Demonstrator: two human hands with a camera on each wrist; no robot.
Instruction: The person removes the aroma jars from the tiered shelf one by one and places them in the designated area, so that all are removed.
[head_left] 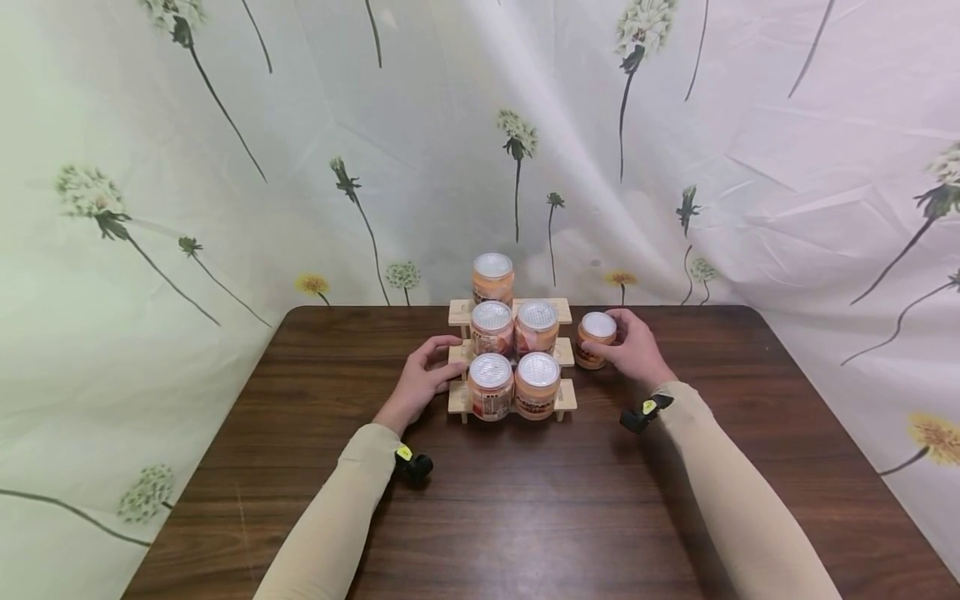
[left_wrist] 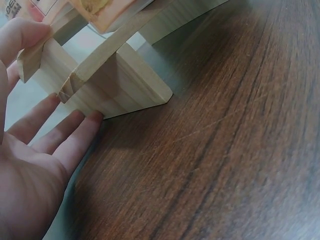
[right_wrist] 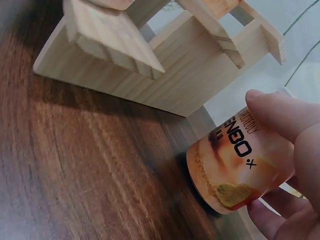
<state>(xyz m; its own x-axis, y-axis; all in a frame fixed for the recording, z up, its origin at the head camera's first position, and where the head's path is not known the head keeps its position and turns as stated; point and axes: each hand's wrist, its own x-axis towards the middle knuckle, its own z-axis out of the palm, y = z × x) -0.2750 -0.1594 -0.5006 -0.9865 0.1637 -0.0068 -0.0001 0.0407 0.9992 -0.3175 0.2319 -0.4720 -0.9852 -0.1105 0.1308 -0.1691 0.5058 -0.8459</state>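
Observation:
A light wooden three-tier stand [head_left: 459, 356] carries several orange-labelled jars with clear ridged lids: one jar [head_left: 492, 279] on the top tier, two on the middle, including the right-hand jar [head_left: 536, 329], and two on the bottom, including the front left jar [head_left: 491, 387]. My left hand [head_left: 422, 382] touches the stand's left end, with fairly straight fingertips against its side panel [left_wrist: 127, 82]. To the right of the stand, my right hand [head_left: 633, 346] grips another jar [right_wrist: 240, 160] between thumb and fingers. Whether its base touches the table I cannot tell.
The stand is on a dark brown wood-grain table [head_left: 517, 508], near its back edge. Behind hangs a pale curtain [head_left: 450, 150] printed with dandelions. The stand's right side panel [right_wrist: 170, 65] is close to the held jar, with a small gap between.

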